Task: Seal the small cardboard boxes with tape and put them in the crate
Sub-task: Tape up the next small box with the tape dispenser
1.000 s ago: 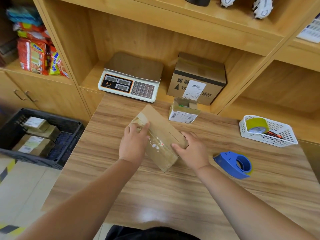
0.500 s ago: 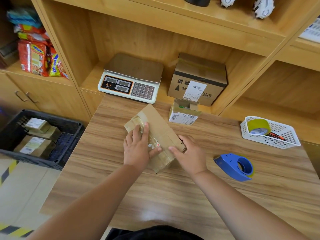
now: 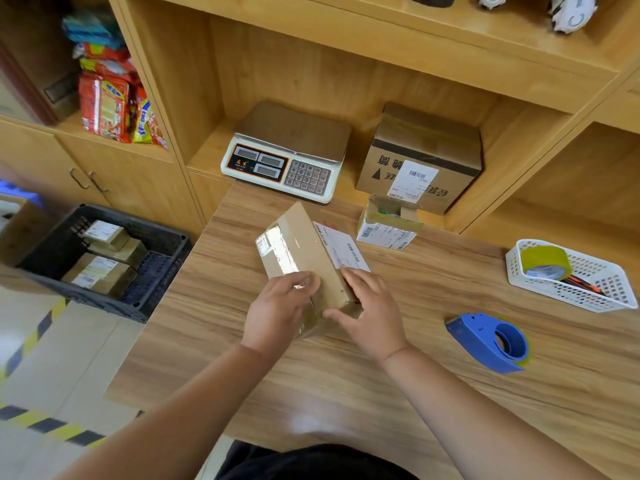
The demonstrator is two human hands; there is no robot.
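Though cut off at far left, crate (image 3: 83, 294): black, on the floor, just left of the desk (image 3: 346, 375).
Crate contents: three or so sealed boxes (image 3: 100, 273), white labels up.
Snacks (image 3: 110, 109): red and yellow packs on the left shelf, above the cabinet doors.
Left grip (image 3: 277, 313): fingers curled over the near end of the box (image 3: 304, 244), on its taped face; clamped on it.
Box: mid desk between both grips, tipped on a long edge, ridge up, running away from the person. Shiny tape faces left, white label (image 3: 343, 249) faces right. Cannot tell if the bottom edge touches the desk.
Right grip (image 3: 374, 306): fingers laid on the label side, thumb hooked round the near end; clamped on the box.
Scale (image 3: 287, 154): white, keypad front, in the shelf nook behind the box.
Open box (image 3: 389, 225): small, flaps up, at the desk's back edge, right of the held box, apart from it.
Big box (image 3: 422, 157): taped, labelled, in the nook behind the open box.
Dispenser (image 3: 491, 341): blue, lying on the desk, well right of the right grip.
Basket (image 3: 554, 289): white, far right of the desk, holds a yellow tape roll (image 3: 545, 261).
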